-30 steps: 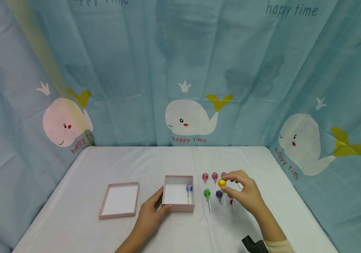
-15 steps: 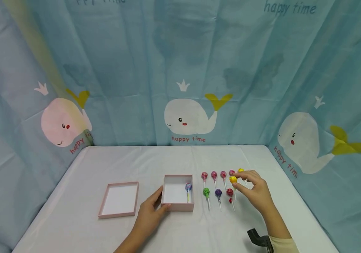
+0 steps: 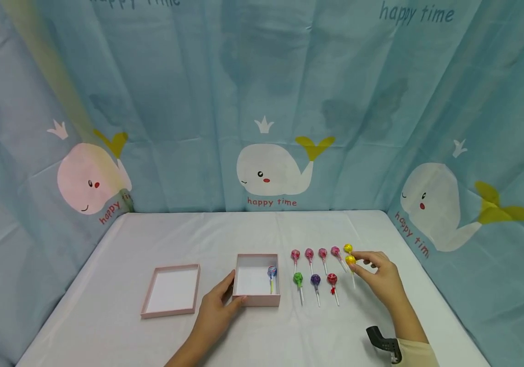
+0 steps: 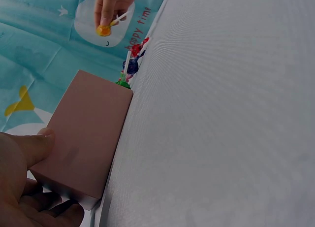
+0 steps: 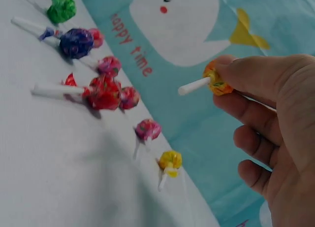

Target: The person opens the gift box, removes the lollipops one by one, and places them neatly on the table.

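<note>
Here the right hand (image 3: 381,279) pinches a yellow lollipop (image 3: 350,260) above the rows of lollipops (image 3: 315,266). The left hand (image 3: 218,311) grips the pink box (image 3: 256,300).

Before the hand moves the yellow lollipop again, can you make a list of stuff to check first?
1. Yellow lollipop gripped: ok, the right hand pinches it between thumb and fingertips.
2. Lollipop lifted off the table: ok, the right wrist view shows it in the air.
3. Pink box held steady: ok, the left hand grips its near corner.
4. Room in the box: ok, only a blue lollipop lies inside, at its right wall.
5. Other lollipops out of the way: cannot tell, the red lollipop and the purple lollipop lie between hand and box.
</note>
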Motion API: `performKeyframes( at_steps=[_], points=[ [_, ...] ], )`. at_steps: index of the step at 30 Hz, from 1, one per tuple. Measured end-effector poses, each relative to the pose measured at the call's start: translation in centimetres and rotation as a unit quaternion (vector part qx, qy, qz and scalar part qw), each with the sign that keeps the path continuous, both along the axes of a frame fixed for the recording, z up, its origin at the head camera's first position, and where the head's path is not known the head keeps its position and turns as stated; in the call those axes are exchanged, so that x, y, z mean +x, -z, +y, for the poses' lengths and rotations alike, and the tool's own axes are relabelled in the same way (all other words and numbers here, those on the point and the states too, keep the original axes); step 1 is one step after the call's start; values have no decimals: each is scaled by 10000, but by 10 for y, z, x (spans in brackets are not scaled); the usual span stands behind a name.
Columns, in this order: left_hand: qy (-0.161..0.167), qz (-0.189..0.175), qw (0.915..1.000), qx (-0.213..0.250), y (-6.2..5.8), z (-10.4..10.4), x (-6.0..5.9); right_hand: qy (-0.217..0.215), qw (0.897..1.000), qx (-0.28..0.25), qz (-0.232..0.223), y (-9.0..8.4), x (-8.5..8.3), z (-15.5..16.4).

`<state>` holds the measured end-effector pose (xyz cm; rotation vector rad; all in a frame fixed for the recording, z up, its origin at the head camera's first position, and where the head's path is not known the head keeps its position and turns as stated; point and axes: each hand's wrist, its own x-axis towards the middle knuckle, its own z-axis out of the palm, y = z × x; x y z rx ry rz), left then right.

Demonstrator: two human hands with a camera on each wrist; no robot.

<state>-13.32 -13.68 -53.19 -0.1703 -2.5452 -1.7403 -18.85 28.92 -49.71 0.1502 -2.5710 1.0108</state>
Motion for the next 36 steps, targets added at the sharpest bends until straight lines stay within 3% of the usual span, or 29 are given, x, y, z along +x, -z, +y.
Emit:
performKeyframes(
  at_steps=[19, 28, 36],
  points=[
    [-5, 1, 10000, 33, 0, 0, 0, 73, 9918, 233, -1256, 23, -13, 11],
    [-23, 255, 9997, 49, 3, -1, -2, -111, 9873, 92, -1583, 27, -14, 5],
    [-27, 90, 9999, 94, 2, -1, -1, -223, 9866, 11, -1618, 31, -14, 1]
  ],
)
